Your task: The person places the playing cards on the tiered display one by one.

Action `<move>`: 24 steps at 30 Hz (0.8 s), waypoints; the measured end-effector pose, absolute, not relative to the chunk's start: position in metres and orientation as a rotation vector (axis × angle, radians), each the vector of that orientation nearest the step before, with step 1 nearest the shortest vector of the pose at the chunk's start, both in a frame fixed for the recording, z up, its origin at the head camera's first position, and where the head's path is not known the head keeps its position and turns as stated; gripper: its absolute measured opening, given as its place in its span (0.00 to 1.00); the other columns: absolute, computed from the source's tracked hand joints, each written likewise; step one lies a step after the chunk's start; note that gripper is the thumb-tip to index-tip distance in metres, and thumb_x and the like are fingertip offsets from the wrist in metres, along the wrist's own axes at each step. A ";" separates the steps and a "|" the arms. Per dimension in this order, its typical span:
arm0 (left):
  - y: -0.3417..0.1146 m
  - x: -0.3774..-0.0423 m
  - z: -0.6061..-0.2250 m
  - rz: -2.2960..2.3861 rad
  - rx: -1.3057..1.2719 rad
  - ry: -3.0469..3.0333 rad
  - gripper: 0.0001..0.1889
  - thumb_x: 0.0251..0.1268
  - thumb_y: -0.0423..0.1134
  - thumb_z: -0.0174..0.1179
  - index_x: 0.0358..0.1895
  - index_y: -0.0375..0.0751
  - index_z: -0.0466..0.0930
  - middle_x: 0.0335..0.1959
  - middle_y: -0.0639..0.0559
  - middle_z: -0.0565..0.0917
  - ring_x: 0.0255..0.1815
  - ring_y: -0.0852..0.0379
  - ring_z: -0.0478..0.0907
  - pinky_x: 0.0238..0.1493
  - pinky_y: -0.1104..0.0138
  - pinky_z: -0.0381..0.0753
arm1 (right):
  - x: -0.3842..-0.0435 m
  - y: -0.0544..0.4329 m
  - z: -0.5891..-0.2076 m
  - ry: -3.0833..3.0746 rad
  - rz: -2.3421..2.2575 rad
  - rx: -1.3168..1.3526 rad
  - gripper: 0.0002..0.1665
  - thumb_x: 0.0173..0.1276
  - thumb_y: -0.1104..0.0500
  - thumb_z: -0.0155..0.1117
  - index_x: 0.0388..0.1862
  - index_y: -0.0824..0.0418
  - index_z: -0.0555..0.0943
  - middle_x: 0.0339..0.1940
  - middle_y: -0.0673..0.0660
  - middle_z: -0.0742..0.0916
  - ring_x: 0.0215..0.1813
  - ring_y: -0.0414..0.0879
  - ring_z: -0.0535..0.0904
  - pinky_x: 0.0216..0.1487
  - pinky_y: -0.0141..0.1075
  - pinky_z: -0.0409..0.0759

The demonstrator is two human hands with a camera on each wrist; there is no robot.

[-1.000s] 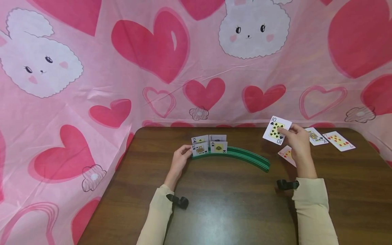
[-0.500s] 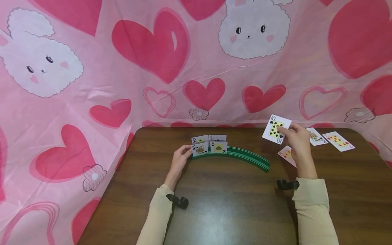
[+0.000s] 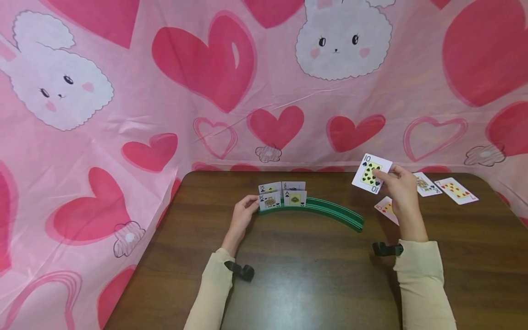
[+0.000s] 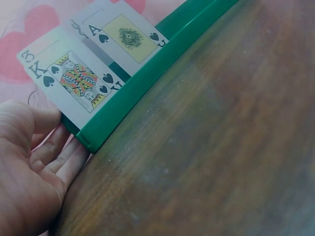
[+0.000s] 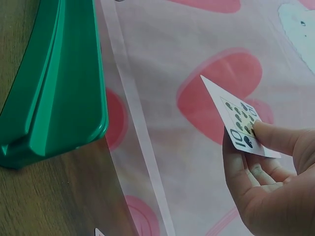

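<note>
Held a ten of spades (image 3: 366,172) aloft

Head view: pinched it in the right hand (image 3: 402,191), right of the green rack (image 3: 334,211); touched the rack's left end with the left hand (image 3: 240,216), beside the upright king (image 3: 269,200).

Left wrist view: laid fingers at that end — could not tell whether grasping.

Right wrist view: set thumb on the card's face.

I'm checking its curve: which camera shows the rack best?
The head view, where the rack shows end to end. Left wrist shows only its left part; right wrist, only its right end.
</note>
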State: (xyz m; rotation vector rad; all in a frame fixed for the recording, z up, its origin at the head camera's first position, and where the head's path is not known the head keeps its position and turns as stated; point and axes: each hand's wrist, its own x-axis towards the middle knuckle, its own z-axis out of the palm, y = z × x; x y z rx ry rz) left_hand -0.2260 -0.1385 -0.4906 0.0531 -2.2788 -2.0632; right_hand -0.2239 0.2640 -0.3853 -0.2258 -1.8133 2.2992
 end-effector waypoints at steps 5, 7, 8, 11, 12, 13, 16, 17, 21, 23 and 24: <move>-0.138 -0.222 -0.480 -2.084 0.043 -2.290 0.12 0.75 0.27 0.56 0.52 0.20 0.80 0.49 0.35 0.85 0.45 0.60 0.78 0.48 0.70 0.77 | -0.224 0.262 -0.383 -1.808 2.300 -0.219 0.10 0.69 0.68 0.70 0.33 0.53 0.83 0.28 0.43 0.89 0.30 0.35 0.87 0.31 0.28 0.83; -0.137 -0.216 -0.471 -2.085 0.035 -2.291 0.12 0.75 0.27 0.56 0.52 0.20 0.80 0.49 0.35 0.85 0.45 0.60 0.78 0.48 0.70 0.77 | -0.224 0.261 -0.382 -1.812 2.294 -0.217 0.10 0.68 0.67 0.70 0.33 0.53 0.84 0.28 0.43 0.89 0.29 0.35 0.86 0.31 0.27 0.83; -0.136 -0.213 -0.466 -2.083 0.026 -2.289 0.11 0.74 0.27 0.56 0.52 0.20 0.80 0.49 0.36 0.85 0.45 0.60 0.78 0.48 0.70 0.77 | -0.224 0.261 -0.382 -1.815 2.291 -0.216 0.10 0.68 0.67 0.71 0.33 0.53 0.84 0.28 0.43 0.89 0.29 0.35 0.86 0.31 0.27 0.83; -0.134 -0.203 -0.454 -2.076 0.006 -2.283 0.11 0.74 0.27 0.56 0.51 0.19 0.80 0.48 0.35 0.85 0.45 0.59 0.79 0.49 0.69 0.77 | -0.224 0.259 -0.382 -1.824 2.281 -0.218 0.10 0.68 0.67 0.71 0.32 0.53 0.84 0.28 0.43 0.89 0.28 0.35 0.86 0.30 0.27 0.83; -0.134 -0.203 -0.453 -2.076 0.004 -2.282 0.11 0.74 0.27 0.56 0.51 0.19 0.80 0.49 0.35 0.85 0.46 0.58 0.79 0.49 0.68 0.77 | -0.224 0.258 -0.383 -1.830 2.276 -0.217 0.10 0.68 0.67 0.71 0.32 0.52 0.84 0.27 0.43 0.89 0.28 0.35 0.86 0.30 0.27 0.82; -0.134 -0.202 -0.452 -2.074 0.003 -2.283 0.11 0.74 0.27 0.56 0.51 0.20 0.80 0.49 0.35 0.85 0.46 0.58 0.79 0.49 0.68 0.77 | -0.223 0.258 -0.382 -1.838 2.271 -0.216 0.09 0.68 0.67 0.71 0.33 0.52 0.84 0.28 0.43 0.89 0.28 0.35 0.86 0.30 0.27 0.82; -0.134 -0.201 -0.451 -2.077 0.010 -2.289 0.12 0.75 0.27 0.56 0.52 0.20 0.81 0.51 0.34 0.85 0.47 0.57 0.79 0.51 0.67 0.77 | -0.222 0.255 -0.382 -1.867 2.254 -0.208 0.09 0.68 0.66 0.71 0.34 0.51 0.84 0.28 0.42 0.89 0.28 0.35 0.86 0.30 0.27 0.82; -0.135 -0.202 -0.451 -2.081 0.013 -2.289 0.12 0.75 0.27 0.56 0.52 0.20 0.81 0.51 0.34 0.85 0.48 0.57 0.79 0.51 0.67 0.77 | -0.222 0.254 -0.381 -1.881 2.247 -0.206 0.09 0.69 0.65 0.71 0.34 0.51 0.83 0.28 0.42 0.89 0.29 0.35 0.86 0.30 0.27 0.82; -0.135 -0.203 -0.452 -2.089 0.010 -2.282 0.12 0.75 0.27 0.56 0.52 0.20 0.80 0.51 0.34 0.85 0.47 0.58 0.78 0.51 0.68 0.77 | -0.221 0.251 -0.379 -1.914 2.232 -0.195 0.07 0.69 0.65 0.71 0.36 0.53 0.82 0.29 0.42 0.88 0.29 0.35 0.86 0.31 0.27 0.82; -0.134 -0.203 -0.452 -2.091 0.005 -2.278 0.12 0.74 0.27 0.56 0.52 0.19 0.80 0.51 0.33 0.85 0.47 0.59 0.78 0.51 0.69 0.77 | -0.221 0.249 -0.378 -1.922 2.232 -0.198 0.06 0.69 0.65 0.70 0.39 0.56 0.82 0.28 0.42 0.88 0.29 0.35 0.86 0.32 0.27 0.82; -0.134 -0.203 -0.452 -2.092 0.004 -2.277 0.12 0.74 0.26 0.56 0.52 0.19 0.80 0.51 0.33 0.85 0.46 0.60 0.78 0.51 0.69 0.77 | -0.221 0.249 -0.378 -1.927 2.230 -0.199 0.06 0.69 0.65 0.70 0.41 0.58 0.81 0.28 0.42 0.88 0.29 0.34 0.85 0.32 0.26 0.82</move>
